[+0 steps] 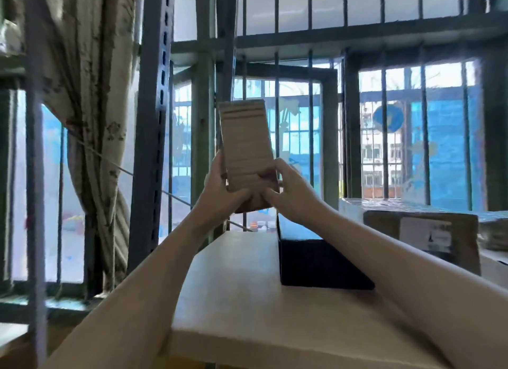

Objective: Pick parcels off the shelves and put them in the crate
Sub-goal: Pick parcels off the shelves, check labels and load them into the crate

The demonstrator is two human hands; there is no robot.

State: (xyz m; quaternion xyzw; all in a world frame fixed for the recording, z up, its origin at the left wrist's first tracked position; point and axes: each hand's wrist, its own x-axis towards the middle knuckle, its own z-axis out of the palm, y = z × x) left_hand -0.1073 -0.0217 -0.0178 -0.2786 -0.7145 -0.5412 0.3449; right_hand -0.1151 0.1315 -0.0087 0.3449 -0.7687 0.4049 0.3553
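A narrow brown cardboard parcel (244, 143) stands upright in the air above the shelf board, held at its lower end by both hands. My left hand (220, 193) grips its lower left side and underside. My right hand (288, 190) grips its lower right side, thumb across the front. On the pale wooden shelf board (233, 300) below lies a black box (316, 264). To its right sits a brown cardboard parcel with a white label (423, 239). No crate is in view.
A grey perforated shelf upright (154, 149) rises left of the board. A tied-back patterned curtain (90, 94) hangs at the left. Barred windows (384, 121) fill the background. More wrapped packages (492, 228) lie at the far right.
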